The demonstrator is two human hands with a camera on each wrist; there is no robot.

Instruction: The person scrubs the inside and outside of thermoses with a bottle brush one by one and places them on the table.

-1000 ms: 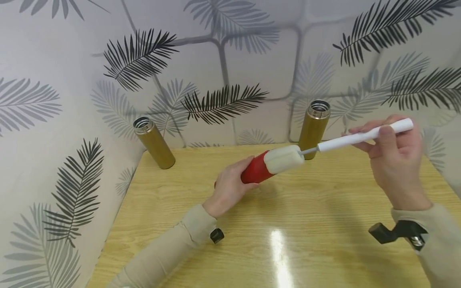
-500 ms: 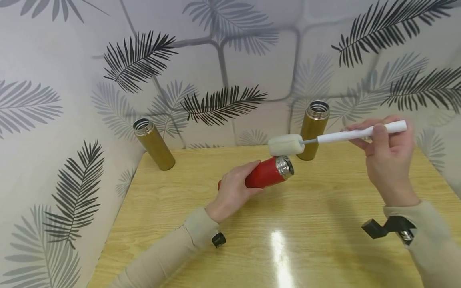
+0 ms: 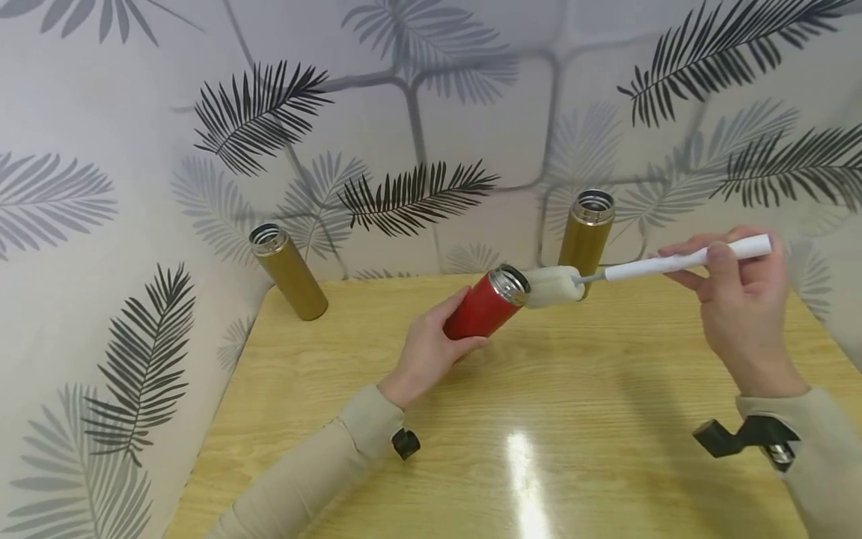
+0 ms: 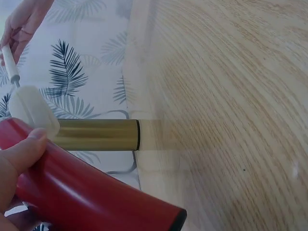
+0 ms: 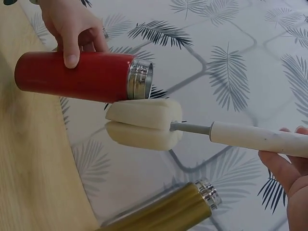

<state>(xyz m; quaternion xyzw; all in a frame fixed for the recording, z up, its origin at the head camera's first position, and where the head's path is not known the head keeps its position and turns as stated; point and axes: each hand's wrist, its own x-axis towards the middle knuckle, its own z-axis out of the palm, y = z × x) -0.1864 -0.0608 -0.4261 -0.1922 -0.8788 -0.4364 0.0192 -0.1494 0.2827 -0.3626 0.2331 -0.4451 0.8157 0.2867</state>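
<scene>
A wall (image 3: 471, 90) papered with a palm-leaf print is seen behind and to the left of a wooden table (image 3: 539, 419). Two gold flasks are stood open-mouthed at the back of the table: the left gold flask (image 3: 288, 269) in the far left corner, tilted against the wall in the head view, and the right gold flask (image 3: 586, 228) near the back edge, behind the sponge.

A red flask (image 3: 481, 307) is held off the table, above its middle, by the left hand (image 3: 427, 352); the fingers and thumb are curled round the lower part of its body. The flask is tilted, its steel mouth raised and turned toward the right.

A bottle brush (image 3: 646, 263) is gripped by the right hand (image 3: 737, 299), which is clamped round the white handle near its far end. The brush is held nearly level and pointed left. Its cream sponge head (image 3: 554, 287) is placed just at the rim of the red flask; in the right wrist view the sponge is seen outside the mouth, just beside and below the steel rim, touching it or nearly so. The two hands are kept well apart.

A small black fitting (image 3: 406, 443) is worn at the left cuff, and a black mount (image 3: 737, 436) at the right cuff.
</scene>
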